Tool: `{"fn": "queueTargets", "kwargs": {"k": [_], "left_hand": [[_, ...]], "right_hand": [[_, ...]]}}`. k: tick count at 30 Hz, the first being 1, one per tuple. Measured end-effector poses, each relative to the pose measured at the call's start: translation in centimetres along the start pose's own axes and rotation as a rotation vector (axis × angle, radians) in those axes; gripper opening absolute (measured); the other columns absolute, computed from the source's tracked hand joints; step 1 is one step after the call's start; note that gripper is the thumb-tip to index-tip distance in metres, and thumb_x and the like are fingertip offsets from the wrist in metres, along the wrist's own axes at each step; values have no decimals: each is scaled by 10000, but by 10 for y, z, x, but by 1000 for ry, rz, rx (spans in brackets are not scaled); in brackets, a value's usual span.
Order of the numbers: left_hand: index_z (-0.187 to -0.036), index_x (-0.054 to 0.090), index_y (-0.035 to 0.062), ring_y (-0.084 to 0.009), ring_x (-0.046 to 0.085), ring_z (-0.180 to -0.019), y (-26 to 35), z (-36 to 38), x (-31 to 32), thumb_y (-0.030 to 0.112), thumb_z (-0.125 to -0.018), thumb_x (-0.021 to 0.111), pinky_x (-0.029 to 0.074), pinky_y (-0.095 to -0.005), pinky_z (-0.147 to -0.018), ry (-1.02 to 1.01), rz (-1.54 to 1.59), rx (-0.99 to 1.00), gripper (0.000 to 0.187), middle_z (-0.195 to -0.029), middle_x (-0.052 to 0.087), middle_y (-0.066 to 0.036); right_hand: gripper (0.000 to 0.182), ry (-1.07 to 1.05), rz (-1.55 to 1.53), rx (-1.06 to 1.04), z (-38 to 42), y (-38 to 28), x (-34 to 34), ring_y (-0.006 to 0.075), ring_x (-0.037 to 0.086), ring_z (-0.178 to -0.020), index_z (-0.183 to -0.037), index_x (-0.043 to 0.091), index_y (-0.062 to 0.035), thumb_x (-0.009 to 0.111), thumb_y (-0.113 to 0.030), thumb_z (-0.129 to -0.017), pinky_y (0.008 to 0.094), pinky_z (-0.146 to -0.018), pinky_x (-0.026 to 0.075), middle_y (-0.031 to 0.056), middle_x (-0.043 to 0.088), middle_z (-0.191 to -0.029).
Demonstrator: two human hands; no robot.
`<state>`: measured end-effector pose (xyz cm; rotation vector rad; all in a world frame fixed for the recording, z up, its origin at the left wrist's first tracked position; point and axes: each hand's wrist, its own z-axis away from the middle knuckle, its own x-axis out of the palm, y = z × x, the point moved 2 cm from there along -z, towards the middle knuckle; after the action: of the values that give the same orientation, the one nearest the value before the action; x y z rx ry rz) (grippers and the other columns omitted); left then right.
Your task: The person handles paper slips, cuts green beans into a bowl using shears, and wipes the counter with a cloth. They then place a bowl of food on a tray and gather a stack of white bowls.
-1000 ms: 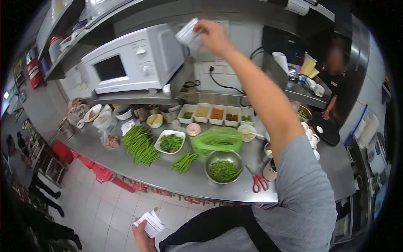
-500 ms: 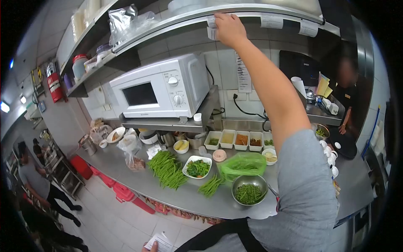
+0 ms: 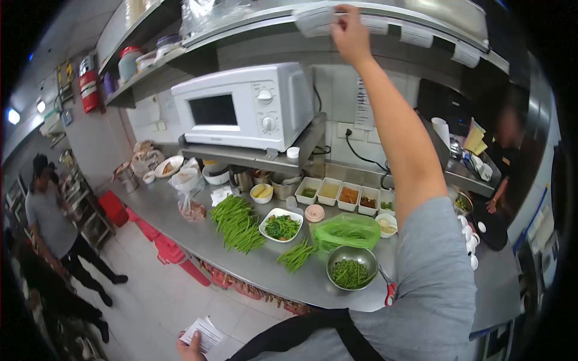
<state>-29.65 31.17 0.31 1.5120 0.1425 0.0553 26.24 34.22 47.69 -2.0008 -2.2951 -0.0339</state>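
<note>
At the overhead shelf's front rail, my right hand (image 3: 351,36) is raised with its fingers closed on the edge of a white paper slip (image 3: 315,20), which is blurred by motion. Low in the view, my left hand (image 3: 190,348) pinches another printed paper slip (image 3: 205,334) between thumb and fingers. More white slips (image 3: 416,36) hang from the rail right of my right hand. Below on the counter stand a steel bowl of chopped greens (image 3: 350,274), red-handled scissors (image 3: 390,293) and a green plastic bag (image 3: 346,233) of green vegetables.
A white microwave (image 3: 241,108) sits on a raised shelf. Long green beans (image 3: 236,222), a white dish of cooked greens (image 3: 282,226) and several small food containers (image 3: 349,195) line the steel counter. One person (image 3: 57,216) stands at left, another (image 3: 506,156) at right.
The slip at my right hand has swung out and blurred, now held at the fingertips. My left hand with its slip has come further into view. The camera has turned slightly left.
</note>
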Motion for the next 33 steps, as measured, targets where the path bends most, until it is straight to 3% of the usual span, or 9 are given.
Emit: {"fn": "queueTargets", "kwargs": {"k": [3, 9, 15, 19, 21, 26, 28, 31, 33], "left_hand": [[-996, 575, -29, -92, 511, -583, -1, 35, -6, 148, -786, 650, 370, -216, -479, 137, 14, 10, 285, -771, 614, -53], [-924, 538, -45, -155, 590, -764, -10, 78, -28, 108, -790, 632, 480, -287, -694, 298, 127, 90, 224, -862, 606, -97], [-959, 554, -35, -141, 579, -746, 27, 85, -7, 121, -792, 627, 474, -283, -696, 333, 163, 85, 240, -859, 605, -80], [-949, 598, -39, -129, 584, -725, 83, 62, 14, 135, -783, 622, 471, -281, -640, 35, -45, 13, 242, -843, 624, -68], [-962, 593, -36, -116, 582, -724, 81, 33, 15, 159, -779, 641, 466, -277, -646, -132, -36, 88, 272, -836, 625, -51], [-976, 589, -41, -146, 610, -728, 115, 18, 28, 225, -738, 706, 487, -275, -662, -346, -110, -25, 376, -854, 642, -97], [-966, 594, -36, -145, 614, -717, 128, 24, 33, 244, -724, 719, 494, -277, -654, -420, -150, -5, 391, -851, 642, -98], [-955, 597, -31, -133, 617, -684, 130, 30, 38, 254, -723, 720, 499, -269, -620, -521, -118, 34, 387, -818, 645, -83], [-955, 596, -33, -127, 617, -669, 138, 40, 40, 257, -723, 721, 498, -261, -602, -518, -135, 39, 392, -805, 645, -79]], "right_hand": [[181, 63, 24, 236, 5, 50, 10, 276, 608, -814, -916, 611, -138, 533, -87, -760, 362, -731, 468, 66, 635, -885], [178, 50, 82, 105, 4, 74, 13, 283, 610, -804, -864, 685, -164, 537, -124, -772, 357, -736, 473, 118, 636, -846], [234, 96, 241, -57, -38, 78, 18, 329, 596, -858, -902, 689, -154, 522, -146, -738, 393, -808, 451, 145, 639, -905], [341, 102, 606, -218, -3, 13, 4, 296, 503, -1028, -1005, 653, -208, 620, -442, -761, 407, -842, 431, 131, 572, -1029], [333, 148, 214, -475, 18, -13, 10, 236, 541, -962, -1001, 657, -187, 648, -417, -759, 360, -805, 448, 93, 602, -957], [257, -866, -1064, -20, 169, -197, -5, 97, 562, -843, -1022, 628, -73, 628, -210, -804, 225, -724, 440, 35, 622, -942], [248, -1278, -1312, 36, 221, -247, -10, 123, 582, -863, -983, 601, -44, 641, -189, -787, 241, -757, 456, 26, 618, -930], [514, -1441, -1366, -59, 291, -291, -10, 143, 495, -1039, -1187, 451, -81, 689, -178, -742, 314, -881, 398, 70, 512, -1173], [665, -1712, -1607, 279, 325, -308, -9, 133, 577, -839, -1224, 363, -59, 734, -113, -675, 263, -677, 458, 110, 600, -975]]}}
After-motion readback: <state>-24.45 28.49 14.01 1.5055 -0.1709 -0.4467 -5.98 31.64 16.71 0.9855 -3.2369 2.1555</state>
